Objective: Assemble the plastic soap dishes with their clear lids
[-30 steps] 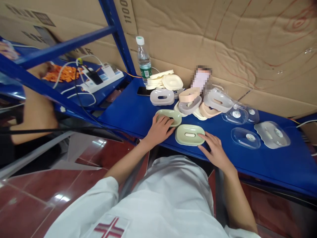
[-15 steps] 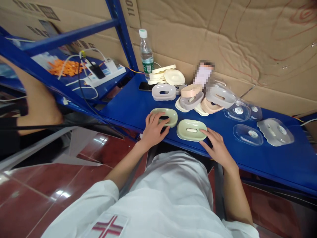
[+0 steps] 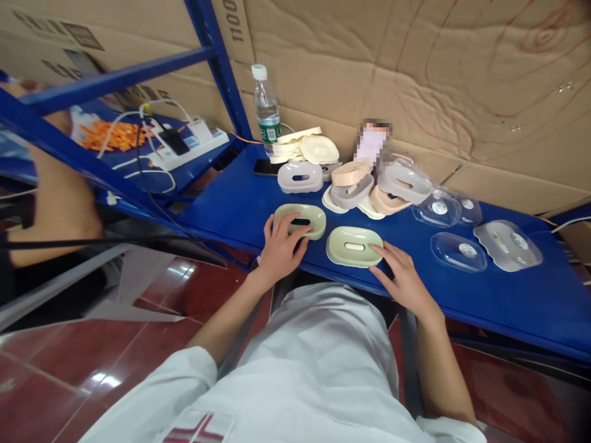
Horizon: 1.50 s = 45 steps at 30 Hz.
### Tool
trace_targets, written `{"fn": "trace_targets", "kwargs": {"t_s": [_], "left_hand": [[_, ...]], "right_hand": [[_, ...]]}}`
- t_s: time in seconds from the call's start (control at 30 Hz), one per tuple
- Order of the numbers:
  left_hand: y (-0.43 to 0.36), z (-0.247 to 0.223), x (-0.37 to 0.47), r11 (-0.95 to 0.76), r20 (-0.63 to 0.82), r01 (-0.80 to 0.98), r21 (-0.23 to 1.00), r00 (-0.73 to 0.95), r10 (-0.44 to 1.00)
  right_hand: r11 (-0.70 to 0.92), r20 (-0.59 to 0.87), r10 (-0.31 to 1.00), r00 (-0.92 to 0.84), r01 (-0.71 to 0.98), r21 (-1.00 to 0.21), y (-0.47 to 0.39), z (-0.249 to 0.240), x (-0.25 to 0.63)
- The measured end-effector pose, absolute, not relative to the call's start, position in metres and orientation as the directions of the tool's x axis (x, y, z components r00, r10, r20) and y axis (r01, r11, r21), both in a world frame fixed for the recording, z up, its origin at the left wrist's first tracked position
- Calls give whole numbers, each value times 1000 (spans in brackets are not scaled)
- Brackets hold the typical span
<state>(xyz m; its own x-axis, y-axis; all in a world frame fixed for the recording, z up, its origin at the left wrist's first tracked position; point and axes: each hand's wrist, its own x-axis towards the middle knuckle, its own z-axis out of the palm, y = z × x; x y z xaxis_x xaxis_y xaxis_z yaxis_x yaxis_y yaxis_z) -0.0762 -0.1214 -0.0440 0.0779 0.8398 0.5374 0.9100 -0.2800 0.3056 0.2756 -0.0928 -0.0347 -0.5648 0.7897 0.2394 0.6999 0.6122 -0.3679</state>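
Observation:
A pale green soap dish [image 3: 316, 213] with an oblong slot lies near the front edge of the blue shelf. My left hand [image 3: 280, 246] holds its near side, with curved fingers reaching inside and the thumb at the near wall. To its right sits a second pale green soap dish [image 3: 346, 239], with a cream oblong piece showing in its middle. My right hand [image 3: 402, 274] grips this one by its right corner, index finger over the rim and thumb at the front edge. Both dishes rest flat, slightly apart.
Behind are a grey soap dish [image 3: 295, 169], cream trays [image 3: 319, 149], a mixed pile with a peach dish [image 3: 390, 202] and a bottle [image 3: 266, 114]. Clear lids [image 3: 450, 249] lie right. At left are a power strip [image 3: 203, 144], orange pieces [image 3: 113, 135] and another person's arm [image 3: 64, 197].
The camera view has shifted slightly. Both hands keep nearly the same hold on the two green dishes. The other person's arm at the left has moved a little.

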Motion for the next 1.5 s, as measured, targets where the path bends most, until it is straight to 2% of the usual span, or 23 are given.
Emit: {"fn": "trace_targets", "kwargs": {"t_s": [0.2, 0.4, 0.57, 0.63, 0.9, 1.27, 1.5], "left_hand": [[-115, -36, -78, -362, 435, 890, 279, 219, 873], [-105, -19, -64, -428, 496, 867, 256, 262, 828], [-90, -12, -49, -672, 452, 715, 194, 542, 708], [-84, -15, -43, -719, 443, 672, 180, 597, 669], [-75, -28, -38, -722, 448, 655, 222, 590, 672], [-76, -24, -35, -667, 481, 714, 215, 517, 709], [-95, -25, -53, -638, 405, 758, 138, 544, 735]], "right_hand": [[597, 220, 800, -558, 704, -385, -96, -37, 275], [520, 202, 851, -485, 721, -459, -102, -35, 276], [527, 225, 848, -480, 716, -458, -96, -32, 274], [540, 224, 840, -494, 717, -441, -89, -33, 272], [502, 233, 865, -445, 744, -441, -78, -38, 263], [559, 310, 828, -468, 743, -370, -78, -38, 251], [571, 315, 816, -486, 763, -303, -78, -42, 252]]}}
